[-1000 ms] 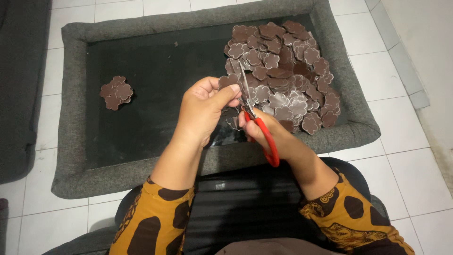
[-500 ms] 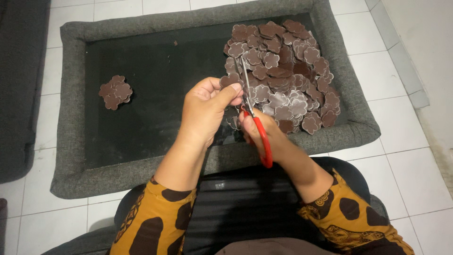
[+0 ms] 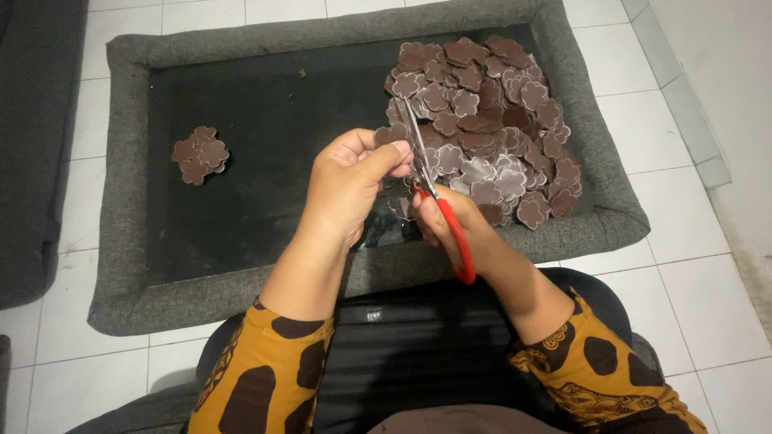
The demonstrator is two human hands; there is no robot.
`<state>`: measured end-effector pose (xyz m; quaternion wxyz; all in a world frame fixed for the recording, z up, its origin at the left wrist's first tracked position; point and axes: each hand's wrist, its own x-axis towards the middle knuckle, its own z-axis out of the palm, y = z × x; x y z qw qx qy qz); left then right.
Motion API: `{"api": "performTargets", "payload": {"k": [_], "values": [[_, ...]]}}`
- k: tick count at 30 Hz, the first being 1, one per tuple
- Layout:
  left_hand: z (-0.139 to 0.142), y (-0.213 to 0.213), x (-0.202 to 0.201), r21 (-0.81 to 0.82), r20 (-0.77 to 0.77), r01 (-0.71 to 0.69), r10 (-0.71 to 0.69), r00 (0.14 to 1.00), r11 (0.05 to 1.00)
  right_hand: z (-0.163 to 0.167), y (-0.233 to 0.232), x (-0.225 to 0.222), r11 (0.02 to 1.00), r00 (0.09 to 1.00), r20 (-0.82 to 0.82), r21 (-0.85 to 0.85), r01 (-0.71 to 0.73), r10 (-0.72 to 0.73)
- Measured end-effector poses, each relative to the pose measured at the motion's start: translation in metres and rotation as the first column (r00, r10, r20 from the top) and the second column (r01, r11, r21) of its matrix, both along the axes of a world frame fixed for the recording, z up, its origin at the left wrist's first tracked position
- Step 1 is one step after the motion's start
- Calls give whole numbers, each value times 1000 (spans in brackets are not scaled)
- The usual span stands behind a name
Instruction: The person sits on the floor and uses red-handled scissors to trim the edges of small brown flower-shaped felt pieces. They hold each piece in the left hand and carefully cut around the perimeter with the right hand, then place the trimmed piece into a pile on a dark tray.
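My left hand (image 3: 347, 186) pinches a brown flower-shaped piece (image 3: 391, 134) between thumb and fingers. My right hand (image 3: 452, 223) grips red-handled scissors (image 3: 438, 210), whose metal blades point up and touch the edge of that piece. Both hands hover over the front edge of a grey padded mat (image 3: 121, 201) with a black middle. A big heap of brown flower-shaped pieces (image 3: 490, 120) fills the mat's right side, just behind the scissors. A small stack of the same pieces (image 3: 199, 154) lies on the mat's left side.
The mat rests on a white tiled floor (image 3: 708, 265). Another dark grey mat (image 3: 36, 145) runs along the left edge. My lap, in black cloth with orange patterned sleeves, is at the bottom. A raised tile step (image 3: 683, 104) borders the right.
The scissors have tilted slightly and the blades have shifted against the held piece. Both hands stay in nearly the same place.
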<state>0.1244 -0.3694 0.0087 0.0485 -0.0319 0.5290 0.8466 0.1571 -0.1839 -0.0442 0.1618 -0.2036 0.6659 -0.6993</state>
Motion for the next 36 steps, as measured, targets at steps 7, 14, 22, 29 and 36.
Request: {"api": "performTargets", "payload": {"k": [7, 14, 22, 29, 36], "values": [[7, -2, 3, -86, 58, -16, 21, 998, 996, -4, 0, -1, 1000, 997, 75, -17, -8, 9], [11, -2, 3, -113, 85, -26, 35, 996, 993, 0, 1, 0, 1000, 998, 63, 0, -14, 14], [12, -6, 3, -184, 62, -2, 13, 998, 983, 9, 5, -3, 994, 989, -136, 97, -46, 59], [12, -7, 5, -173, 45, 3, 5, 999, 985, 7, 1, -2, 991, 989, -144, 134, -3, 23], [13, -7, 5, -160, 61, -9, 19, 998, 987, 4, 0, -1, 997, 998, -67, 81, -16, 22]]}}
